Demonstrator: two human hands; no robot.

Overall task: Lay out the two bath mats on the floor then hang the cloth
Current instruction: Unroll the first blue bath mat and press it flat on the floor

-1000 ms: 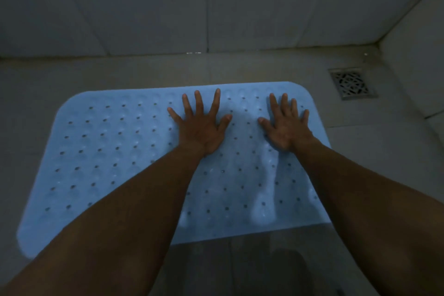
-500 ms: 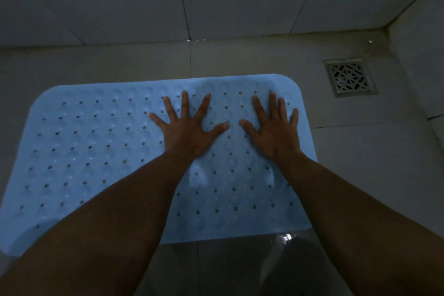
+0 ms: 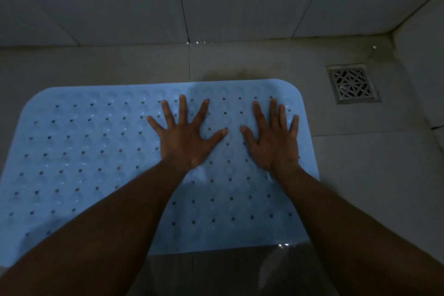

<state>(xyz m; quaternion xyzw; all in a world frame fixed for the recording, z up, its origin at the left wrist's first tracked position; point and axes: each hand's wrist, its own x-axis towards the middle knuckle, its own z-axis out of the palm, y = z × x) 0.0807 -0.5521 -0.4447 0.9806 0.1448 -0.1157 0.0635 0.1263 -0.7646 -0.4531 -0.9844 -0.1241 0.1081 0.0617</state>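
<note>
head view: blue bath mat [image 3: 84, 151] lies flat on the tiled floor [image 3: 360, 175], far edge near the wall [image 3: 216, 0]. left hand [image 3: 185, 142] palm-down on the mat, fingers splayed wide, gripping nothing. right hand [image 3: 274, 144] flat on the mat near its right edge, fingers closer together, also gripping nothing. floor drain [image 3: 352, 83] off the mat's far right corner.
</note>
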